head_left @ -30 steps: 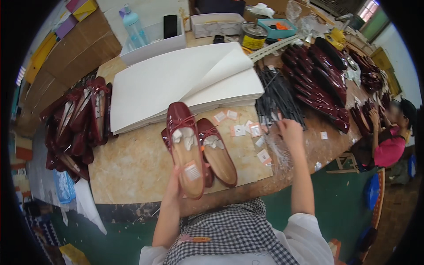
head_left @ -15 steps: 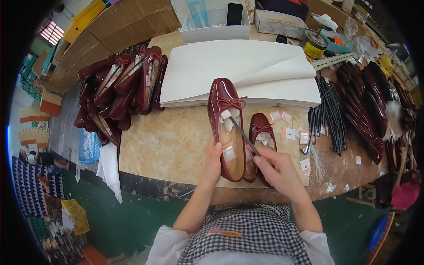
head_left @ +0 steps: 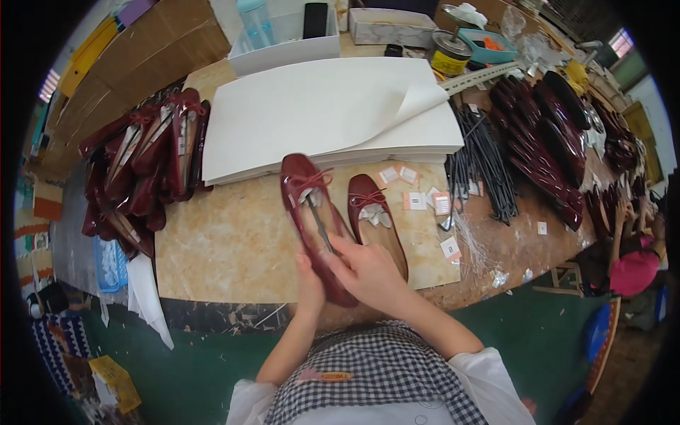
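Observation:
A dark red glossy flat shoe (head_left: pixel 306 205) with a small bow lies lengthways at the front of the tan table (head_left: pixel 219 248). My left hand (head_left: pixel 309 287) grips its heel end from below. My right hand (head_left: pixel 368 273) rests on the heel part and holds a thin dark stick (head_left: pixel 319 223) that lies inside the shoe, pointing toward the toe. A second matching red shoe (head_left: pixel 375 219) lies just to the right, flat on the table, untouched.
A thick stack of white paper sheets (head_left: pixel 326 113) with one curled corner lies behind the shoes. Small white tags (head_left: pixel 414 200) and a bundle of dark sticks (head_left: pixel 482 159) are to the right. Red shoes are piled at left (head_left: pixel 142 163) and right (head_left: pixel 538 142). A person in pink (head_left: pixel 634 265) sits far right.
One second ago my right hand reached to the sticks and tags at right. It has come back with a stick and pushed it deeper into the left shoe, which I hold at the heel.

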